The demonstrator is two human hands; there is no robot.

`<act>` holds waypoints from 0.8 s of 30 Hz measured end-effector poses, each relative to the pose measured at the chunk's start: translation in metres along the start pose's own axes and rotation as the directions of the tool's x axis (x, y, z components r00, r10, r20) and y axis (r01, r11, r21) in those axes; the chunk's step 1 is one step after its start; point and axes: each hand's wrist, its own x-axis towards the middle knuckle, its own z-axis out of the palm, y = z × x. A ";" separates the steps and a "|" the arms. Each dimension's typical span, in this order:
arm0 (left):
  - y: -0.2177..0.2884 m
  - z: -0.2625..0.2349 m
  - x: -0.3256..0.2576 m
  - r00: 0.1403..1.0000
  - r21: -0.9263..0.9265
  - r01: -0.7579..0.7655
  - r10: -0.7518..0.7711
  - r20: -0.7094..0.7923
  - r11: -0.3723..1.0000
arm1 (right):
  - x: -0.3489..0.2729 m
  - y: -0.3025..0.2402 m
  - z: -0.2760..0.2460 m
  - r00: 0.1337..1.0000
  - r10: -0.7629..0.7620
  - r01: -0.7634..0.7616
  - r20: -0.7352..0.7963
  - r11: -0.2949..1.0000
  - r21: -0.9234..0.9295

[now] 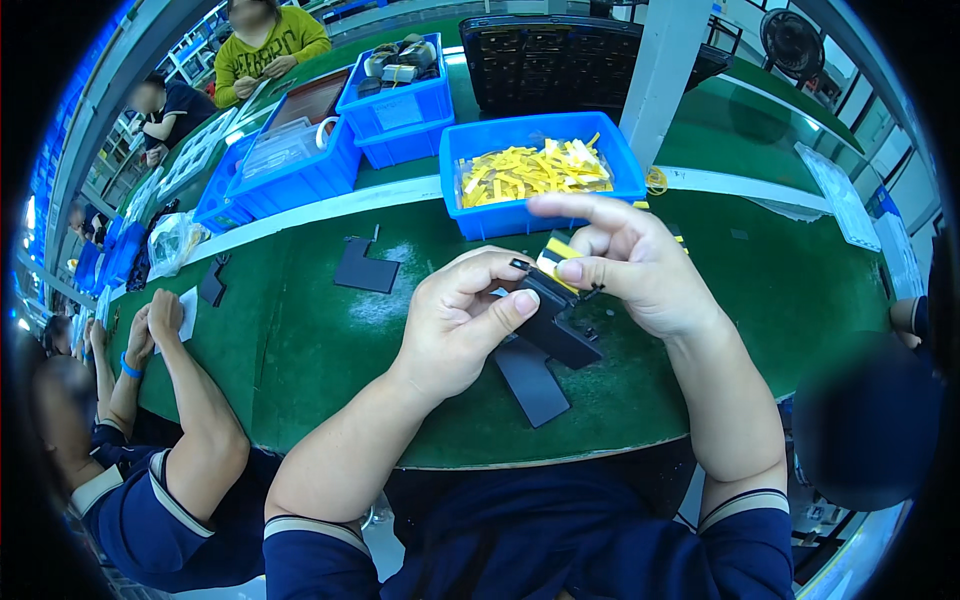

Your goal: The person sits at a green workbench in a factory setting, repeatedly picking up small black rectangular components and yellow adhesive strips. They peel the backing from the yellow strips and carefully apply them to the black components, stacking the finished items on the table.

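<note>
My left hand [448, 322] grips a black L-shaped plastic part [562, 338] between thumb and fingers, holding it above the table. At the part's upper end, my right hand [650, 262] pinches a small yellow-and-black strip [556, 252] between thumb and a finger, with its index finger stretched out. The strip is against or very close to the part; the fingers partly hide the contact. Beneath the held part, a second flat black part [536, 386] lies on the green table. Farther left rests another black L-shaped part [367, 270] with a thin pin at its top.
A blue bin [500, 220] of yellow strips [540, 172] stands just beyond my hands. More blue bins [400, 118] sit at the back left, and a grey post [665, 80] rises behind. At left, a co-worker's hands [160, 318] are near a small black part [213, 282].
</note>
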 end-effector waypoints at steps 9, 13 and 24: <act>0.011 -0.009 0.004 0.966 0.427 -0.206 0.114 0.232 0.881 | -0.002 -0.006 -0.010 0.993 -0.047 0.054 0.105 0.996 -0.066; 0.014 0.001 -0.002 0.991 0.369 -0.085 0.040 0.128 0.926 | -0.003 -0.006 -0.013 0.986 -0.046 0.066 0.160 0.991 -0.120; 0.011 0.000 -0.002 0.994 0.213 -0.012 -0.013 0.112 0.977 | 0.003 0.002 -0.005 0.997 -0.034 0.003 -0.076 0.926 -0.377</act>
